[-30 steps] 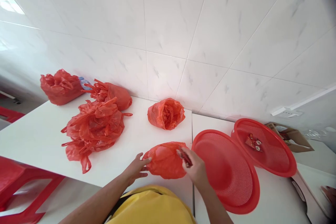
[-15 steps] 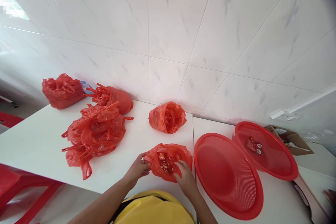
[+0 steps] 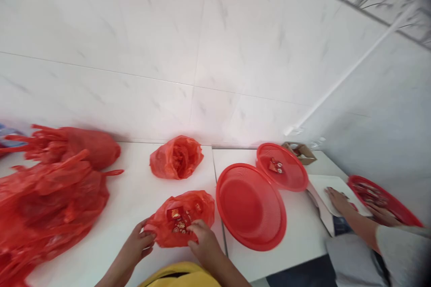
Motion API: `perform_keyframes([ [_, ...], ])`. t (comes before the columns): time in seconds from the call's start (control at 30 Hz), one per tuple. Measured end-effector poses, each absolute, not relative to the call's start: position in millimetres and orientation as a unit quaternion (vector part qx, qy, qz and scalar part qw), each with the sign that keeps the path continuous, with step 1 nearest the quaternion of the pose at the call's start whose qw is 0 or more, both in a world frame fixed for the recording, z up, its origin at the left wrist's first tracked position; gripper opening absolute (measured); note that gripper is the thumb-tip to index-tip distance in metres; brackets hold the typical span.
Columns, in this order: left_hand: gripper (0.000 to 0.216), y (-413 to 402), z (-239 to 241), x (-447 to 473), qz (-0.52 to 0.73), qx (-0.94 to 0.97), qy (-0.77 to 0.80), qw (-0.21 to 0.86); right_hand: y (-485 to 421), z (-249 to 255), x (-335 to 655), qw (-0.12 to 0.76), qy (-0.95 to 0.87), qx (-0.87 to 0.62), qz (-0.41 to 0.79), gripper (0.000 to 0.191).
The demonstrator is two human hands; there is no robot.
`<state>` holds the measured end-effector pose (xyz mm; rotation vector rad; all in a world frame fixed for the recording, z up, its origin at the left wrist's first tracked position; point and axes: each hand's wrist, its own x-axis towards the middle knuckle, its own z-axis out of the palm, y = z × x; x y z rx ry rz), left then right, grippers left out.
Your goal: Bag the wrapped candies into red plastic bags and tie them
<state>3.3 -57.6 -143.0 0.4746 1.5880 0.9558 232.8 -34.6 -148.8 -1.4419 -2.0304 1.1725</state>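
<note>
An open red plastic bag (image 3: 202, 206) lies on the white table in front of me, with small red and gold packets (image 3: 178, 222) showing inside. My left hand (image 3: 139, 241) pinches the bag's left rim between thumb and fingers. My right hand (image 3: 204, 242) is closed at the near rim, its fingertips beside the packets; the fingers partly hide what they grip, which looks like the bag's edge. Just beyond, a second red bag (image 3: 177, 159) rests on its side, its mouth facing me.
A heap of red bags (image 3: 57, 206) covers the left side. To the right stand a red plastic basket (image 3: 251, 206) and another basket (image 3: 283, 168) with a few packets. A co-worker's hands (image 3: 343, 202) are over a white tray (image 3: 323, 184) near a further basket (image 3: 384, 197). A cardboard box (image 3: 305, 154) is behind.
The view has swung right, bringing the co-worker's arms, the tray and the third basket into sight. Both my hands stay at the same bag.
</note>
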Motion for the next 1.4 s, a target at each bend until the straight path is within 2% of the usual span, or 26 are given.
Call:
perform_keyframes([
  [0.2,0.062,-52.8,-150.3,4.1,0.388,0.215,0.686,0.577,-37.7,-146.9,235.2,0.169,-0.714,-0.521,0.437,0.046],
  [0.47,0.059,-55.4,-131.4,11.9,0.383,0.21,0.677,0.592,-39.1,-159.5,235.2,0.166,-0.716,-0.513,0.443,0.049],
  [0.63,0.059,-57.2,-122.8,13.2,0.391,0.209,0.675,0.589,-35.7,-162.5,233.7,0.134,-0.723,-0.511,0.445,0.045],
  [0.97,0.061,-55.8,-138.1,10.0,0.387,0.204,0.687,0.58,-39.9,-153.9,233.3,0.145,-0.709,-0.516,0.458,0.044],
  [1.4,0.065,-58.2,-135.2,10.3,0.381,0.21,0.682,0.587,-38.6,-160.0,233.7,0.142,-0.713,-0.513,0.457,0.045],
])
